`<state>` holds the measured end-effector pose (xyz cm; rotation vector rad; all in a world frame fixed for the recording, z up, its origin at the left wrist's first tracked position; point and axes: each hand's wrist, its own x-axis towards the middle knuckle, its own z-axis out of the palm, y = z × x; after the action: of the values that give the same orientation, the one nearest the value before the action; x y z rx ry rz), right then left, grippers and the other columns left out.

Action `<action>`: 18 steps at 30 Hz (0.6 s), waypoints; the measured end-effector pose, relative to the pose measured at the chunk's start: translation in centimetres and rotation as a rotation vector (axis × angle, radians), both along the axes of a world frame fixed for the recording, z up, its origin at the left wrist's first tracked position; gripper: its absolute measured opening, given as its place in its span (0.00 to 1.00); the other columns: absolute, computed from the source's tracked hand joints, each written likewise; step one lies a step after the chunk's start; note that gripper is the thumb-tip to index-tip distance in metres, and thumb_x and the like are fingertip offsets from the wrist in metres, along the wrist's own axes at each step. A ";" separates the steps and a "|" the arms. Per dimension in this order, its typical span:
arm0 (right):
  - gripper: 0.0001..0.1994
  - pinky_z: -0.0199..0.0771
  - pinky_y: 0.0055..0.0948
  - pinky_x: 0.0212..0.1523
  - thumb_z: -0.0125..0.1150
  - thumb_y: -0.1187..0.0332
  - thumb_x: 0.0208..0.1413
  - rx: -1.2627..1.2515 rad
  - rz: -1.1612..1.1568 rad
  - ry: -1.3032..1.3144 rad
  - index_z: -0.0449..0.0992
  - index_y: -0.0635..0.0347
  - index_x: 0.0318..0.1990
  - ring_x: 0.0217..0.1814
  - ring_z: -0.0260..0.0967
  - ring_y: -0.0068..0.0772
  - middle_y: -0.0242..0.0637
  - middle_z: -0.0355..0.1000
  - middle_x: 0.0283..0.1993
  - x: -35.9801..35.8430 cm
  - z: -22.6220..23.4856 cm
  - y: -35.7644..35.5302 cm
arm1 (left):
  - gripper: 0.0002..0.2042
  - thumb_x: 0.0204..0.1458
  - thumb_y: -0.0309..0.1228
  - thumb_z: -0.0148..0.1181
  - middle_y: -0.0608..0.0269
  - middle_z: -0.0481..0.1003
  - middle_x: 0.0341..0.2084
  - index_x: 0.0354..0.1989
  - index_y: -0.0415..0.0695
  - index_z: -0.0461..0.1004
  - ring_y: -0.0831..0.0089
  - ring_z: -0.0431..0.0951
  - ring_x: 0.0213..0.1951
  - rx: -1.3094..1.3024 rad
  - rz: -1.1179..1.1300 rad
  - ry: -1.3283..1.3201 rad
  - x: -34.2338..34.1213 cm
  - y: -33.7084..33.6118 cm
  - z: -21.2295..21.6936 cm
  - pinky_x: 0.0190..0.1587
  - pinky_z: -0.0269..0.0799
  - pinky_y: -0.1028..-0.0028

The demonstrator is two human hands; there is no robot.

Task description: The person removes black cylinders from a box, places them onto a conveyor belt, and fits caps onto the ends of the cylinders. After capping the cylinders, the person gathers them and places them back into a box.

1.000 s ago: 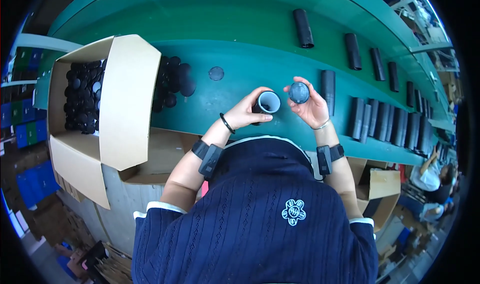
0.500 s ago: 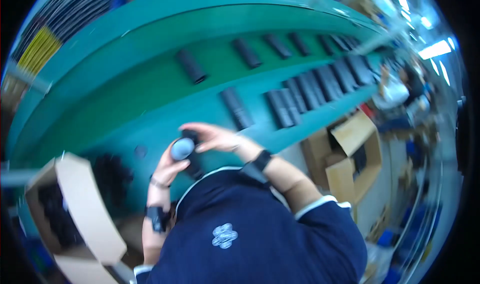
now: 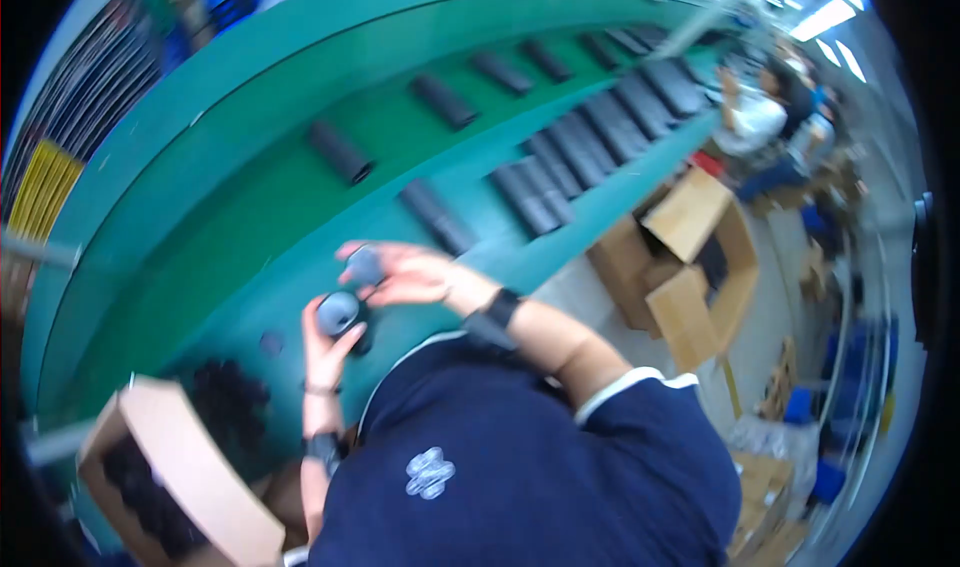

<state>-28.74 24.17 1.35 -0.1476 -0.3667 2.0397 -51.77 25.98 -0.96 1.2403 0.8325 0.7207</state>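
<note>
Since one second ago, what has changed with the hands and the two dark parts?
The view swung right, toward the conveyor. The left hand lowered the dark tube; the right hand carried the small round cap just above it. Both grips stayed, nothing was released, and the open cardboard box stayed at the person's left.

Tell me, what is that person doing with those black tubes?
A person in a dark blue top stands at a long green belt. The left hand grips a dark tube with its open end facing up. The right hand holds a small dark cap close beside that tube. More black tubes lie in rows along the belt, and a cardboard box of dark parts sits at the person's left.
</note>
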 end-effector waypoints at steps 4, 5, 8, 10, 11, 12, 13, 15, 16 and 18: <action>0.39 0.70 0.32 0.44 0.68 0.59 0.46 -0.048 -0.109 -0.077 0.53 0.50 0.64 0.45 0.64 0.39 0.53 0.58 0.60 1.0 0.0 -1.2 | 0.34 0.38 0.26 0.71 0.61 0.67 0.47 0.55 0.41 0.60 0.71 0.68 0.50 0.133 -0.095 0.075 1.6 1.2 0.3 0.54 0.64 0.70; 0.37 0.69 0.30 0.43 0.65 0.56 0.49 -0.054 -0.086 -0.092 0.54 0.50 0.65 0.45 0.62 0.39 0.53 0.58 0.61 1.4 -0.5 -1.3 | 0.33 0.38 0.26 0.71 0.61 0.68 0.47 0.55 0.40 0.61 0.71 0.68 0.51 0.179 -0.117 0.085 1.8 1.2 -0.1 0.54 0.64 0.71; 0.33 0.72 0.30 0.45 0.60 0.57 0.54 -0.092 -0.071 -0.072 0.53 0.53 0.65 0.47 0.63 0.42 0.55 0.57 0.61 2.2 -1.7 -1.5 | 0.33 0.42 0.26 0.68 0.61 0.66 0.50 0.58 0.41 0.59 0.71 0.66 0.53 0.072 -0.128 -0.034 2.0 0.7 -0.7 0.58 0.60 0.71; 0.32 0.73 0.31 0.46 0.59 0.59 0.55 -0.126 -0.032 -0.043 0.53 0.53 0.65 0.48 0.63 0.43 0.55 0.57 0.60 1.9 -1.5 -1.3 | 0.34 0.42 0.26 0.68 0.61 0.66 0.50 0.59 0.41 0.58 0.71 0.66 0.53 0.061 -0.101 -0.030 1.6 0.4 -0.9 0.58 0.59 0.71; 0.32 0.73 0.31 0.46 0.58 0.60 0.55 -0.117 -0.020 -0.022 0.53 0.54 0.65 0.48 0.64 0.44 0.55 0.58 0.60 1.7 -1.4 -1.2 | 0.34 0.42 0.26 0.68 0.61 0.65 0.50 0.59 0.42 0.57 0.71 0.66 0.53 0.084 -0.089 -0.030 1.5 0.4 -1.1 0.57 0.60 0.71; 0.31 0.74 0.31 0.46 0.57 0.62 0.55 -0.109 -0.018 0.002 0.53 0.56 0.65 0.48 0.65 0.45 0.55 0.58 0.59 1.4 -1.2 -1.1 | 0.35 0.42 0.26 0.68 0.61 0.65 0.49 0.59 0.42 0.56 0.72 0.66 0.53 0.106 -0.087 -0.029 1.2 0.5 -1.1 0.57 0.60 0.72; 0.31 0.74 0.31 0.46 0.57 0.62 0.55 -0.116 -0.002 0.007 0.53 0.56 0.65 0.48 0.65 0.45 0.55 0.58 0.59 1.2 -1.1 -1.0 | 0.35 0.42 0.26 0.68 0.61 0.65 0.49 0.59 0.42 0.56 0.72 0.66 0.53 0.099 -0.072 -0.022 1.1 0.5 -1.0 0.57 0.60 0.72; 0.32 0.73 0.31 0.46 0.57 0.63 0.54 -0.119 -0.008 -0.163 0.53 0.59 0.64 0.47 0.66 0.43 0.54 0.60 0.57 1.0 -0.6 -0.8 | 0.35 0.41 0.27 0.70 0.61 0.66 0.48 0.58 0.42 0.56 0.72 0.66 0.52 0.089 -0.066 -0.023 0.8 0.6 -0.9 0.55 0.62 0.72; 0.33 0.71 0.30 0.46 0.58 0.63 0.53 -0.098 -0.038 -0.345 0.52 0.61 0.64 0.45 0.67 0.40 0.51 0.63 0.55 0.7 0.0 -0.7 | 0.35 0.40 0.28 0.71 0.61 0.66 0.47 0.56 0.42 0.56 0.73 0.66 0.52 0.101 -0.060 0.012 0.5 0.9 -1.1 0.53 0.64 0.73; 0.32 0.67 0.28 0.48 0.61 0.63 0.51 0.055 -0.066 -0.748 0.58 0.62 0.63 0.48 0.66 0.34 0.44 0.65 0.53 0.2 1.6 -0.3 | 0.34 0.40 0.28 0.71 0.60 0.66 0.47 0.55 0.41 0.58 0.73 0.67 0.51 0.079 -0.068 0.027 0.2 1.2 -1.1 0.53 0.64 0.73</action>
<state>-28.51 23.82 2.91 -0.8853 -0.8617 1.8434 -51.58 27.22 -2.11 1.3454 0.7863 0.6887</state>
